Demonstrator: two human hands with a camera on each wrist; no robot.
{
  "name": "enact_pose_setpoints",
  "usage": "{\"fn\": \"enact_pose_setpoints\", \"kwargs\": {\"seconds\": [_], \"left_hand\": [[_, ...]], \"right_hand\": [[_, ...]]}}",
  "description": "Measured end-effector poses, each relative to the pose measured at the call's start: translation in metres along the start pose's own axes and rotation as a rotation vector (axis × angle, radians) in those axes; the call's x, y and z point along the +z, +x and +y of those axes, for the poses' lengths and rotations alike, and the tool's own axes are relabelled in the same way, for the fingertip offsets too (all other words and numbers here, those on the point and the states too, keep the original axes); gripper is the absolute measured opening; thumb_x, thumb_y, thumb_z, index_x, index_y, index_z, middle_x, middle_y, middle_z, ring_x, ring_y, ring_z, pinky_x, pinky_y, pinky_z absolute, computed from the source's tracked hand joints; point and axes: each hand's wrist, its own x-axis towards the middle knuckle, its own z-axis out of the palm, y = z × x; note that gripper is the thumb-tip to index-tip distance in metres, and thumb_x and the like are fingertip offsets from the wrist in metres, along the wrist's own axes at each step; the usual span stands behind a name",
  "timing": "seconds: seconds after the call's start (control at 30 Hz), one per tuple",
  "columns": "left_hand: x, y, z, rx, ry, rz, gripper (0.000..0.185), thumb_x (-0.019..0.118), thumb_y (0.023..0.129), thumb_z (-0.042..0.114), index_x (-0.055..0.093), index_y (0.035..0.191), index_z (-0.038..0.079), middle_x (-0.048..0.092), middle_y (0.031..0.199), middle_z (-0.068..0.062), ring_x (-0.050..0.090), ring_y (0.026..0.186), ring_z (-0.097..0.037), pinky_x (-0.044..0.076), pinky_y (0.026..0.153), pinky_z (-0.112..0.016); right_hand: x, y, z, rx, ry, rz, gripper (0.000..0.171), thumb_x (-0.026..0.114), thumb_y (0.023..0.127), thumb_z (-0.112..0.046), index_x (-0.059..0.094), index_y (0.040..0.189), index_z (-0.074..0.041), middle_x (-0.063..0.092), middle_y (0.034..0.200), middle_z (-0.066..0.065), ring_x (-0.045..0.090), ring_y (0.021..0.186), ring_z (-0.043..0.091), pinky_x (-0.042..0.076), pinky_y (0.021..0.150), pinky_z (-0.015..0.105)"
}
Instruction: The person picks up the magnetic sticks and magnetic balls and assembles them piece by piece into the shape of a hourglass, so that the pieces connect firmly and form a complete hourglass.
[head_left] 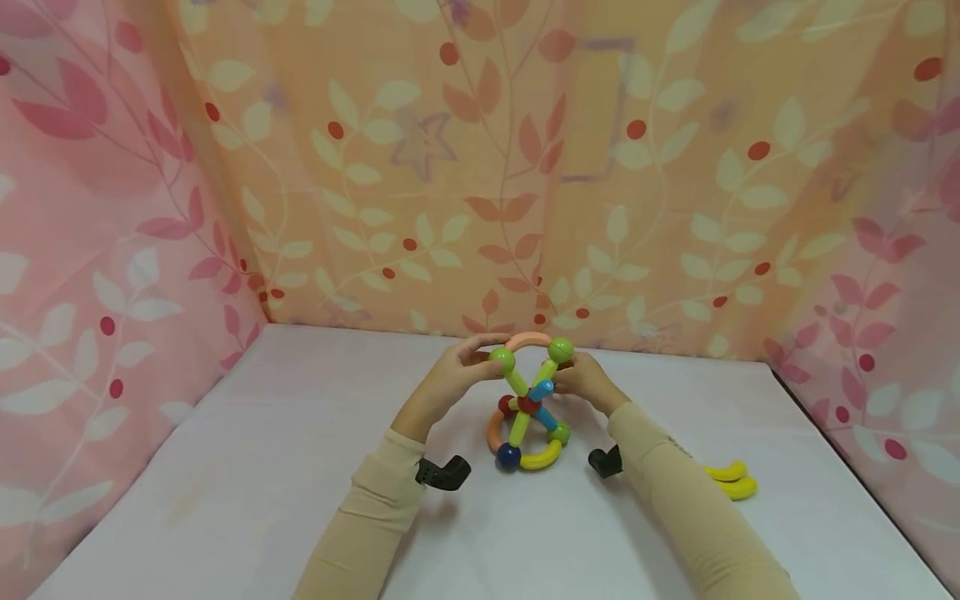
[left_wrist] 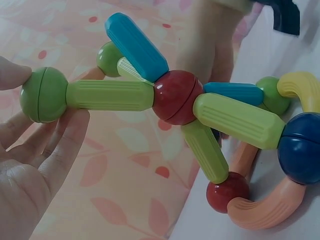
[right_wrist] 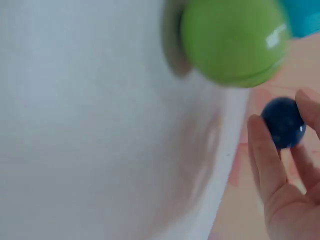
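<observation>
A toy construction of coloured balls and ribbed sticks [left_wrist: 110,95] stands on the table, joined around a red ball [left_wrist: 177,97]. Its lower part has a dark blue ball [head_left: 508,456] and a yellow curved stick [head_left: 542,457]; an orange curved stick [head_left: 528,339] arches across the top. My left hand [head_left: 453,375] holds the upper left green ball [left_wrist: 44,95] between thumb and fingers. My right hand [head_left: 592,383], partly hidden behind the construction in the head view, pinches another dark blue ball [right_wrist: 283,122] in the right wrist view. A green ball [right_wrist: 235,40] looms close to that camera.
Two yellow curved sticks [head_left: 738,487] lie on the white table [head_left: 225,500] beside the right forearm. Leaf-patterned cloth [head_left: 420,167] hangs behind the table and at both sides. A black wrist mount [head_left: 444,473] sticks out from the left sleeve, another [head_left: 604,462] from the right.
</observation>
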Motion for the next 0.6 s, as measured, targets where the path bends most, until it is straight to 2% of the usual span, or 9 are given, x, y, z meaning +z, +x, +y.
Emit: {"fn": "enact_pose_setpoints", "kwargs": {"seconds": [0.1, 0.17, 0.27, 0.43, 0.6], "left_hand": [[-0.002, 0.0, 0.001, -0.01, -0.009, 0.004, 0.043, 0.064, 0.097, 0.02, 0.055, 0.139, 0.016, 0.062, 0.132, -0.013, 0.066, 0.111, -0.023, 0.041, 0.113, -0.05], [-0.003, 0.0, 0.001, -0.027, -0.018, 0.001, 0.043, 0.064, 0.097, 0.023, 0.056, 0.138, 0.019, 0.06, 0.137, -0.007, 0.067, 0.112, -0.023, 0.036, 0.116, -0.052], [-0.003, -0.001, 0.002, -0.019, -0.016, -0.001, 0.044, 0.064, 0.097, 0.022, 0.054, 0.14, 0.017, 0.058, 0.139, -0.008, 0.067, 0.113, -0.025, 0.035, 0.117, -0.054], [-0.002, 0.0, 0.003, 0.001, 0.0, 0.007, 0.045, 0.062, 0.098, 0.016, 0.052, 0.142, 0.011, 0.061, 0.133, -0.019, 0.066, 0.111, -0.024, 0.043, 0.112, -0.049], [0.002, 0.0, 0.002, -0.003, -0.004, 0.005, 0.046, 0.062, 0.098, 0.016, 0.052, 0.142, 0.01, 0.059, 0.135, -0.016, 0.066, 0.111, -0.021, 0.046, 0.109, -0.047]], "right_hand": [[-0.005, -0.021, 0.0, 0.082, 0.186, 0.066, 0.04, 0.065, 0.096, -0.014, 0.058, 0.13, 0.006, 0.066, 0.122, 0.019, 0.069, 0.098, 0.018, 0.058, 0.093, 0.036], [-0.01, -0.034, 0.0, 0.1, 0.264, 0.094, 0.044, 0.067, 0.095, -0.013, 0.055, 0.133, 0.007, 0.066, 0.123, 0.018, 0.07, 0.096, 0.013, 0.057, 0.094, 0.036], [-0.018, -0.054, -0.003, 0.112, 0.313, 0.112, 0.05, 0.068, 0.094, -0.013, 0.052, 0.138, 0.005, 0.064, 0.127, 0.019, 0.069, 0.097, 0.009, 0.056, 0.096, 0.034], [-0.028, -0.084, -0.014, 0.096, 0.239, 0.109, 0.057, 0.07, 0.094, -0.018, 0.05, 0.145, -0.005, 0.053, 0.141, 0.022, 0.067, 0.111, 0.017, 0.05, 0.104, 0.04], [-0.031, -0.111, -0.03, 0.048, 0.132, 0.185, 0.057, 0.075, 0.089, -0.029, 0.056, 0.138, -0.009, 0.06, 0.137, 0.018, 0.063, 0.119, 0.025, 0.047, 0.108, 0.048]]}}
